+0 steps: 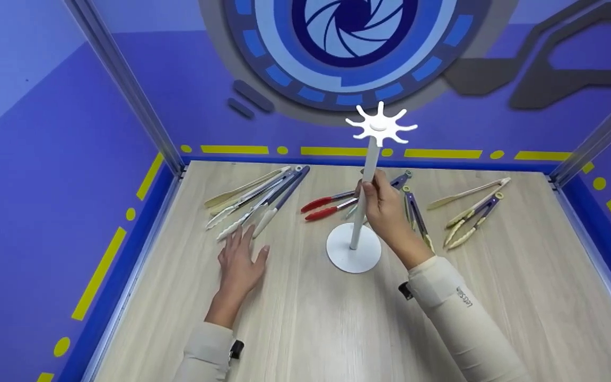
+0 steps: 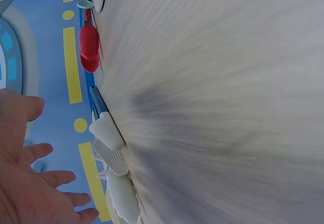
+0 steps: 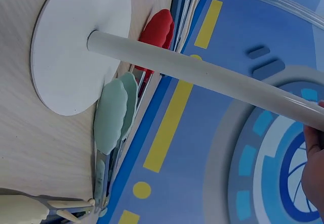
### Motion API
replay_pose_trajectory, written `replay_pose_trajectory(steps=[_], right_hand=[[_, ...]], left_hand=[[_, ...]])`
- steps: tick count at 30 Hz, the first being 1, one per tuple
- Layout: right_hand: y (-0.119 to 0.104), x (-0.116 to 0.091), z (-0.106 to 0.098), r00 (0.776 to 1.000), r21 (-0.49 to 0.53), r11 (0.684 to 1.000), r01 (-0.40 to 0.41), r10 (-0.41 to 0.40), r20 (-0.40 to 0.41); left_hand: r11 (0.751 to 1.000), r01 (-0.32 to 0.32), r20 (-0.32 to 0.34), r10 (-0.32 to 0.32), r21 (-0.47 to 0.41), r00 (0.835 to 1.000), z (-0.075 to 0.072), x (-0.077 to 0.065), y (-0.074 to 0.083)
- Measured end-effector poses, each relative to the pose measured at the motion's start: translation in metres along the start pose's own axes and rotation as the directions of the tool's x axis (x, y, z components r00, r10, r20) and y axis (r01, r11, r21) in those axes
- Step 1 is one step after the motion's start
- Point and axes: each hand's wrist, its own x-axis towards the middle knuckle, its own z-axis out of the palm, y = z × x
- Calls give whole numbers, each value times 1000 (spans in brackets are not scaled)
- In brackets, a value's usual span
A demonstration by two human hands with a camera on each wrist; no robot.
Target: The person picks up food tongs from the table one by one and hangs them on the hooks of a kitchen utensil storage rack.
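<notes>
My right hand (image 1: 385,209) grips the upright pole of a white stand (image 1: 372,159), which has a round flat base and a star-like top with several curved hooks. In the right wrist view the pole (image 3: 202,77) rises from the disc, and part of the hand (image 3: 315,176) shows at the edge. My left hand (image 1: 239,265) is low over the table with its fingers spread, its fingertips right at the tips of several tongs (image 1: 252,204) with pale and grey handles. The left wrist view shows that hand (image 2: 30,183) beside the white scalloped tong heads (image 2: 107,132).
Red-tipped tongs (image 1: 320,214) and mint-tipped tongs (image 3: 111,115) lie behind the stand. Purple-handled tongs (image 1: 416,212) lie right of it. Farther right are beige tongs (image 1: 456,196) and yellow-tipped tongs (image 1: 462,236). Blue panels (image 1: 178,95) wall the wooden table (image 1: 305,329).
</notes>
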Motion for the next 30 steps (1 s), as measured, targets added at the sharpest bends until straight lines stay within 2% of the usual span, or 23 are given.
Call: replay_pose_trajectory(steps=[12, 16, 25, 28, 30], right_hand=[[-1, -2, -5, 999, 41, 998, -42, 42, 12], [0, -2, -6, 998, 49, 997, -53, 52, 20], [-13, 2, -20, 987, -6, 996, -95, 95, 129], [-17, 2, -29, 991, -6, 996, -93, 93, 100], [-21, 3, -36, 997, -9, 997, -70, 71, 34]], left_hand=[[1000, -19, -4, 19, -18, 1000, 5, -2, 5], [1000, -6, -2, 6, -25, 1000, 6, -2, 5], [999, 20, -1, -20, -48, 1000, 5, -3, 4], [998, 16, 2, -16, -63, 1000, 4, -4, 5], [997, 12, 6, -12, -71, 1000, 4, -5, 5]])
